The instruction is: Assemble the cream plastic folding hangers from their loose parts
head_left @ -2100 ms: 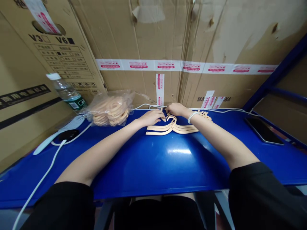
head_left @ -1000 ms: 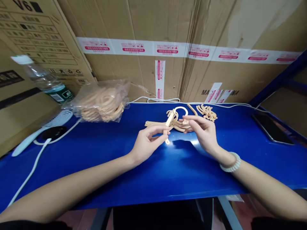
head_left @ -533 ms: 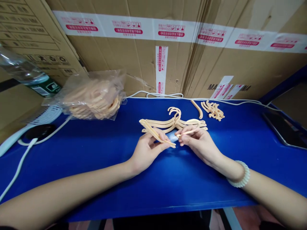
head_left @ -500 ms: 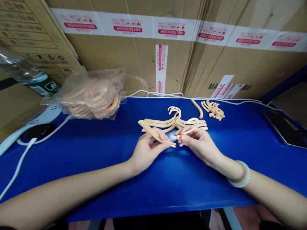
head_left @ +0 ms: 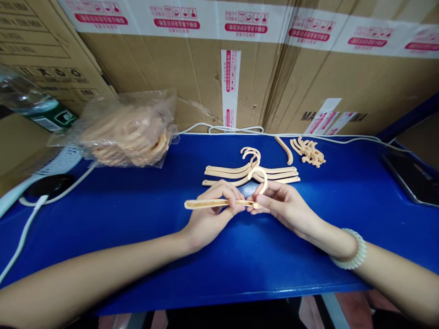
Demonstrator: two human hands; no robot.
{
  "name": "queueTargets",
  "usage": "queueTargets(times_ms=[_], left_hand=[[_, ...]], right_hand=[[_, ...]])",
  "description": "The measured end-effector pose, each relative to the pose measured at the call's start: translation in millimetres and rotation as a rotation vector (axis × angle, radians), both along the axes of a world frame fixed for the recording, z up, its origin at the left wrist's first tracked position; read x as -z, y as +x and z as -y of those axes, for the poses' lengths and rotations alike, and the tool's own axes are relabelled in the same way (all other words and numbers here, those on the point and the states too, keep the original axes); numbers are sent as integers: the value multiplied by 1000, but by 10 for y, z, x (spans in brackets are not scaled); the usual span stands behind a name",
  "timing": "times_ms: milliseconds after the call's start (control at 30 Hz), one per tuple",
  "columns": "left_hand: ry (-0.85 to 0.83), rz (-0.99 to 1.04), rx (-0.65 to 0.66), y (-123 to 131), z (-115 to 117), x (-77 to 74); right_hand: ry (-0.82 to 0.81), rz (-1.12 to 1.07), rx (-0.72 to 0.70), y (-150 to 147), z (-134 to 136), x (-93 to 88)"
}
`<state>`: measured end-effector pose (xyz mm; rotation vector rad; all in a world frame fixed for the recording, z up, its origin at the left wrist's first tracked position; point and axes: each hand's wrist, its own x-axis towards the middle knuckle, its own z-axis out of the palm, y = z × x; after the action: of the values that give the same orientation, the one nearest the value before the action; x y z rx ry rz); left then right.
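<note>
Between the thumb and fingers of my left hand [head_left: 209, 219] is a beige hanger arm [head_left: 202, 204], lying nearly level and pointing left. My right hand [head_left: 291, 205] pinches a beige hanger hook [head_left: 262, 176] by its base, with the curve upward. The inner end of the arm meets the hook's base between my fingertips; whether they are locked together I cannot tell. Just beyond my hands, several assembled hangers [head_left: 228, 172] lie stacked on the blue tabletop [head_left: 219, 269], their hooks pointing away from me.
A loose hanger arm [head_left: 284, 151] and a pile of hooks [head_left: 310, 153] lie at the back right. A clear bag of beige parts [head_left: 126, 132] sits at the left, near a bottle [head_left: 37, 107] and a black round device [head_left: 50, 186]. A phone [head_left: 411, 176] lies far right; cardboard boxes [head_left: 164, 77] stand behind.
The hanger arm has swung from slanted to nearly level. The hook has turned upright, and its base has come against the arm's end. The camera view has shifted slightly.
</note>
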<state>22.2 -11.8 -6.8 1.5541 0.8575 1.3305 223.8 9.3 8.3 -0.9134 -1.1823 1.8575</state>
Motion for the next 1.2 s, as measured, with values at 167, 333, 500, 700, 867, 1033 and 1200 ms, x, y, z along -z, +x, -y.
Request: queueTargets(times_ms=[167,333,500,700,867,1033,1200], left_hand=[[27,-48,6,0,11,20],[19,-18,22,17,18,36],[-49,-16,19,21,24,20],[-119,41,-22,48,35,42],[-263,110,-71,62,26,41],[-300,85,33,98,32,39],[-385,121,30,103,7,17]], right_hand=[[52,32,34,-8,-3,3],[104,98,20,-8,-4,-24],[197,168,63,-35,26,-42],[309,244,107,-68,59,-61],[518,363,179,-49,51,-78],[553,403,118,-55,64,-41],[643,462,16,166,-148,-186]])
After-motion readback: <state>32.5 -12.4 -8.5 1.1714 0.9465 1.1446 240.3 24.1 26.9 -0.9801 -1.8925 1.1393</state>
